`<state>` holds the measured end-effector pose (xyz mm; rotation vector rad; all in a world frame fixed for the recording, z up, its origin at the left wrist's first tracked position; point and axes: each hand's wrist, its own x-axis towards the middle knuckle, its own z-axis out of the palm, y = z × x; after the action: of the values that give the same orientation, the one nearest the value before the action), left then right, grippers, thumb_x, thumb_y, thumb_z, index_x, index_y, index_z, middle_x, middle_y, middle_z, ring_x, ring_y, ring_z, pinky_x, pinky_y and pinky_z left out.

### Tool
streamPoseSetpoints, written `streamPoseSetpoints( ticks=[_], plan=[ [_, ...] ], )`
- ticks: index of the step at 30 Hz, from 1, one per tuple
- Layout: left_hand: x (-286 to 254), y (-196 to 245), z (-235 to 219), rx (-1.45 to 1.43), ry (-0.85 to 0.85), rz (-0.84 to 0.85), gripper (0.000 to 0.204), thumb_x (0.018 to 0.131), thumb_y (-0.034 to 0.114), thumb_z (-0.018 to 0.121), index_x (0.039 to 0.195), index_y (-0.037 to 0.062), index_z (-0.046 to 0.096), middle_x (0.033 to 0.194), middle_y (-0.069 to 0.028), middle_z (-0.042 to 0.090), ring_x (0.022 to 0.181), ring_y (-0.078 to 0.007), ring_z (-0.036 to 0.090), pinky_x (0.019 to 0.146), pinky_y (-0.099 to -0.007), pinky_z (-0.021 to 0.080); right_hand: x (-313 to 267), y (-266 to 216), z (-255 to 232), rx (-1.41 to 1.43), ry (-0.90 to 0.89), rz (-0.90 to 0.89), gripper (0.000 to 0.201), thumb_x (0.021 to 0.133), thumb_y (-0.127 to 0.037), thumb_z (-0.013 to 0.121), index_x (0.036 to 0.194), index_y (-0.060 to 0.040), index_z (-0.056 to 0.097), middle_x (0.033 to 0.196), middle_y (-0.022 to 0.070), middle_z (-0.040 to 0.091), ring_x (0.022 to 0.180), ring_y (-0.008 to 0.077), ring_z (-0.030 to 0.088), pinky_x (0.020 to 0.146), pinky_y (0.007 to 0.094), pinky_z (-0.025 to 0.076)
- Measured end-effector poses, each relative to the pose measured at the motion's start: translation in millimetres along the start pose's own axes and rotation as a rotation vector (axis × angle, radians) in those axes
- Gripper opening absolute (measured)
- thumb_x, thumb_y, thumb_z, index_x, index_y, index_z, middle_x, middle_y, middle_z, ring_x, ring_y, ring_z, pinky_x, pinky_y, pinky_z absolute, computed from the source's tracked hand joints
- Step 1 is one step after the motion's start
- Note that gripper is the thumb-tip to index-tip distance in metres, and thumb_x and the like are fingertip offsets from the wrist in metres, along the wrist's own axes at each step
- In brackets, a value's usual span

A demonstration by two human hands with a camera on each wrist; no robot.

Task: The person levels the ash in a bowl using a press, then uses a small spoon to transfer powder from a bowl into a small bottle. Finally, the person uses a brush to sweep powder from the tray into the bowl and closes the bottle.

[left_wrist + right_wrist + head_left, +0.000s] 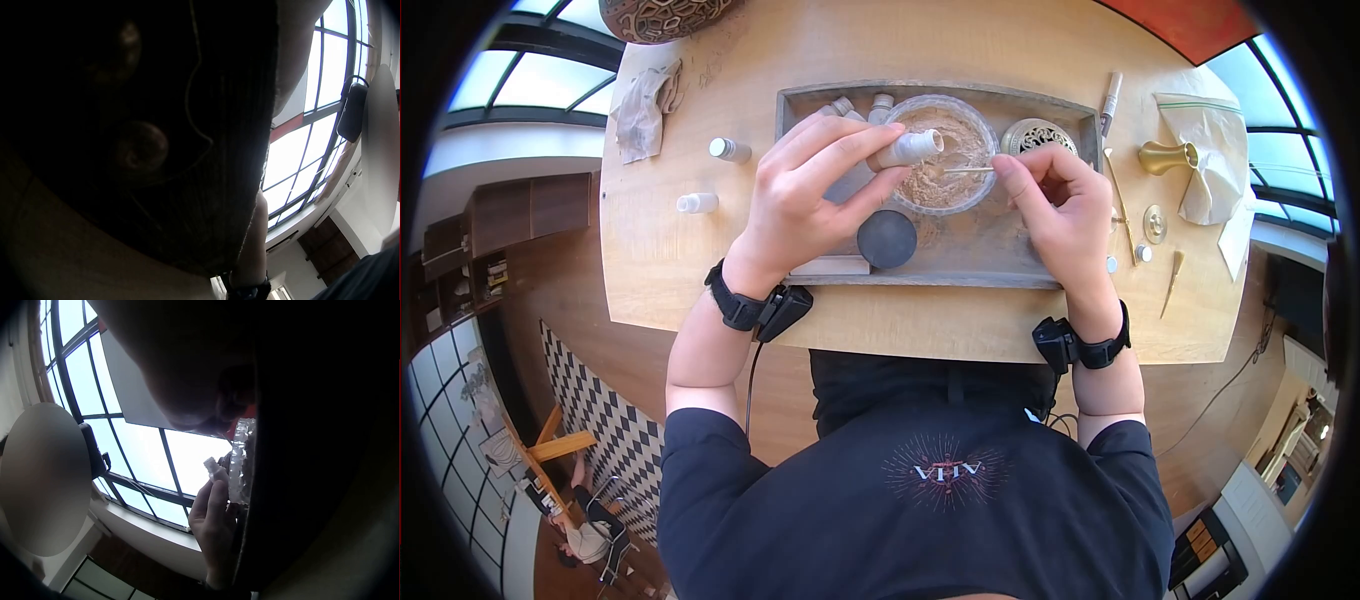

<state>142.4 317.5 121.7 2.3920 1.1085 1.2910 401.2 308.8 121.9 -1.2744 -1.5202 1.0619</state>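
Left hand: We see the left hand [800, 185] with thumb and fingers closed around a small pale bottle [905, 149]; it has hold of nothing else that we can make out.
Bottle's axis: It runs across from left to right, with the mouth turned toward the other hand and, in the head view, a little away from the body. From the right wrist view we judge it tilted, not upright.
Right hand: The right hand [1065, 200] pinches a thin stick [968, 170] between thumb and fingertips, the other fingers curled inward.
Stick's axis: It lies almost level across the head view, its free end pointing at the left hand.
Bottle mouth and stick end: This is the relation that matters, we think. The end lies near the mouth, slightly on the body side, and we see a gap between them. Which one is higher, we cannot tell.
Nearer hand: Both mouth and stick end are nearer to the left hand.
Bowl: Bottle mouth and stick are above the clear bowl [945, 209] with brown powder [922, 187], in the gray tray [970, 272]. Whether the stick touches the powder, we cannot tell.
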Motion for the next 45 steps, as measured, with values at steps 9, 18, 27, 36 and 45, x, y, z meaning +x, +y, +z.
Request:
streamPoseSetpoints(
  ticks=[9,18,27,36,45],
  plan=[
    [0,-1,0,0.007,0.006,0.021,0.040,0.077,0.000,0.086,0.115,0.0022,0.077,0.095,-0.0098,0.073,0.079,-0.0193,0.067,0.070,-0.0295,0.055,0,-4,-2,0.096,0.034,0.049,0.018,0.097,-0.015,0.077,0.086,-0.0015,0.071,0.069,-0.0061,0.062,0.062,-0.0003,0.050,0.055,0.0183,0.037],
    [-1,0,-1,-0.002,-0.010,0.001,0.040,0.076,-0.001,0.085,0.115,0.0020,0.076,0.096,-0.0097,0.073,0.080,-0.0195,0.068,0.071,-0.0297,0.056,-1,-5,-8,0.257,0.178,-0.034,0.017,0.098,-0.015,0.077,0.088,-0.0025,0.070,0.069,-0.0040,0.063,0.061,0.0011,0.054,0.056,0.0173,0.039],
    [-1,-2,-1,0.010,-0.032,0.039,0.042,0.074,-0.002,0.085,0.116,0.0026,0.077,0.097,-0.0091,0.074,0.081,-0.0199,0.069,0.071,-0.0302,0.056,-5,-7,-7,0.232,0.116,-0.080,0.011,0.097,-0.010,0.076,0.092,-0.0007,0.072,0.073,-0.0007,0.066,0.065,0.0034,0.059,0.059,0.0180,0.043],
    [0,-4,3,0.003,0.001,0.066,0.043,0.072,0.001,0.087,0.113,0.0054,0.077,0.094,-0.0089,0.073,0.078,-0.0242,0.066,0.069,-0.0338,0.055,-6,3,-6,0.158,0.122,-0.297,0.008,0.094,-0.004,0.078,0.094,0.0006,0.072,0.081,0.0027,0.070,0.070,0.0040,0.060,0.062,0.0186,0.045],
    [-1,-1,0,0.007,-0.011,0.024,0.042,0.074,-0.003,0.085,0.115,0.0016,0.077,0.095,-0.0092,0.074,0.079,-0.0191,0.067,0.070,-0.0298,0.055,0,-1,0,-0.070,0.102,-0.154,0.012,0.093,-0.008,0.080,0.087,-0.0005,0.071,0.068,-0.0007,0.066,0.060,0.0027,0.055,0.056,0.0191,0.043]
  ],
)
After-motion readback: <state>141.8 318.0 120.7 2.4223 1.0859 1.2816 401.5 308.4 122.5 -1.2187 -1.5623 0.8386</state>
